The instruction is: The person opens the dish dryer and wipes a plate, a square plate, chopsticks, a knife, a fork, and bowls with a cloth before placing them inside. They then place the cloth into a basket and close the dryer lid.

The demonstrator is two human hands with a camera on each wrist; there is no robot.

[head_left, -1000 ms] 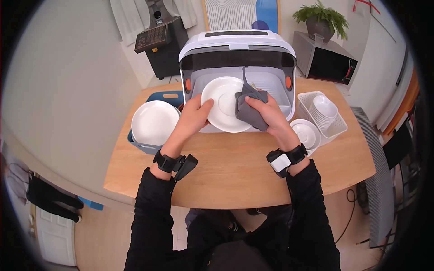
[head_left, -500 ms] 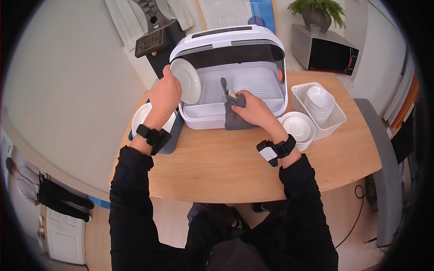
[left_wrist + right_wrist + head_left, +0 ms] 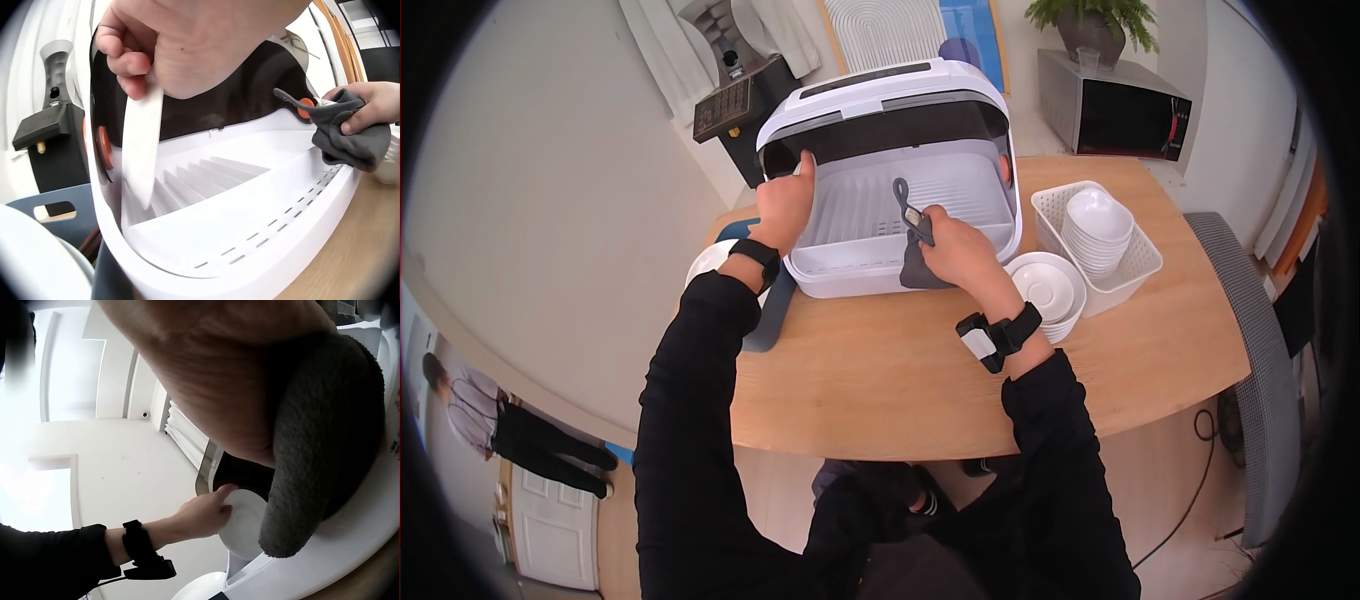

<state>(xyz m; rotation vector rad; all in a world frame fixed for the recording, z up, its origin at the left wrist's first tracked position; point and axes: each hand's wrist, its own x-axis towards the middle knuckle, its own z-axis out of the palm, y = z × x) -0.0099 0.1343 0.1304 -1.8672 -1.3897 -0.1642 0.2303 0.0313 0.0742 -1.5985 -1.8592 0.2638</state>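
My left hand (image 3: pixel 784 208) pinches the edge of a white plate (image 3: pixel 142 147), which stands nearly upright at the left end of the white cabinet's ribbed rack (image 3: pixel 194 181). In the right wrist view the plate (image 3: pixel 242 525) shows its flat face below the left hand's fingers. A grey cloth (image 3: pixel 920 262) is gripped in my right hand (image 3: pixel 960 248) at the cabinet's front rim, its loop sticking up. The dark-windowed lid of the cabinet (image 3: pixel 900 278) is raised.
Left of the cabinet, a blue basket (image 3: pixel 772 312) holds white plates (image 3: pixel 712 260). On the right are stacked saucers (image 3: pixel 1045 288) and a white basket (image 3: pixel 1135 275) of bowls (image 3: pixel 1098 225). A microwave (image 3: pixel 1115 105) stands behind. Another person (image 3: pixel 510 425) is at far left.
The left hand has carried the plate away from the cloth, leftward and into the cabinet's left side. The right hand has kept the cloth. The head view has shifted somewhat.
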